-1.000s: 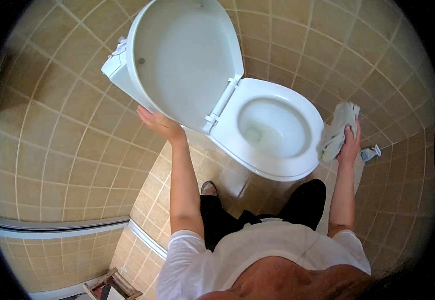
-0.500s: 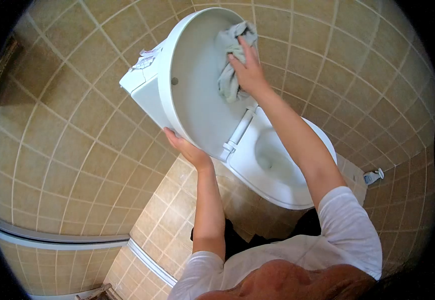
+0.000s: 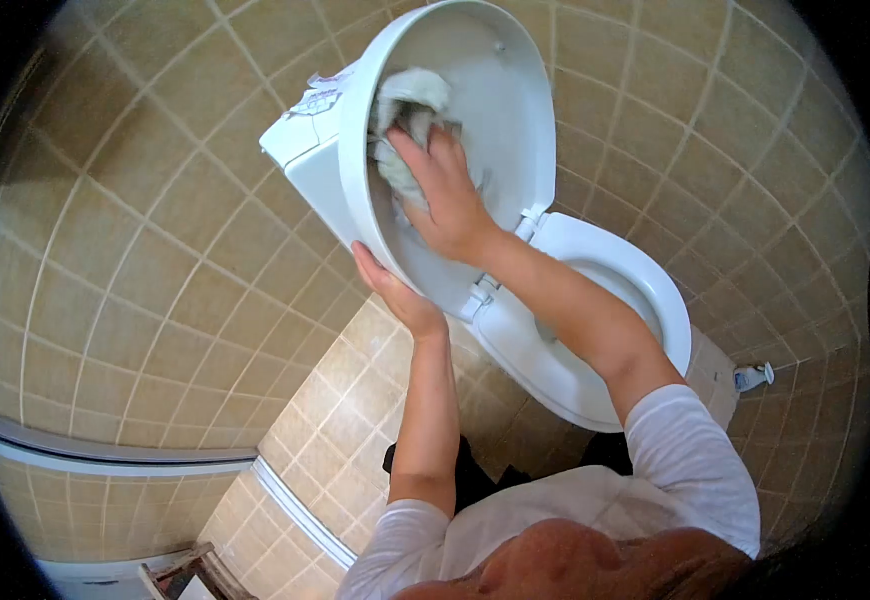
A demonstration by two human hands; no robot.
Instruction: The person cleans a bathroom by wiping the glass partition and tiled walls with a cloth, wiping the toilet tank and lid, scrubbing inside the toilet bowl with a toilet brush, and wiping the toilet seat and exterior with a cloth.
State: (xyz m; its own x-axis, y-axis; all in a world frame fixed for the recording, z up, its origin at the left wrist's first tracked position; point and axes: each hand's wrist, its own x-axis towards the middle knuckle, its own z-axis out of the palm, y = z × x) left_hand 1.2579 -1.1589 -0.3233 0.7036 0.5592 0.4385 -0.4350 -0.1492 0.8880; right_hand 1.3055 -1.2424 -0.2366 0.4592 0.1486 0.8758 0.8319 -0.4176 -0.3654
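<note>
The white toilet lid (image 3: 515, 110) stands raised, its hollow underside facing me. Against its lower left rim is my left hand (image 3: 402, 292), fingers along the outer edge, gripping the lid. My right hand (image 3: 445, 200) is closed on a crumpled pale grey cloth (image 3: 410, 95) and presses it to the left part of the underside. Some of the cloth is hidden by the fingers. Below the hinge lies the white toilet seat (image 3: 655, 265) over the bowl, partly covered by my right forearm.
Behind the lid is the white cistern (image 3: 320, 190), with crumpled paper (image 3: 317, 98) on top. A small white bottle (image 3: 753, 377) stands by the right wall. A metal-edged rail (image 3: 300, 510) crosses the tiled floor (image 3: 340, 400) at lower left.
My right hand has swept the cloth leftward across the lid's underside, from the right side to the left. My left hand stays on the rim. The view has shifted slightly.
</note>
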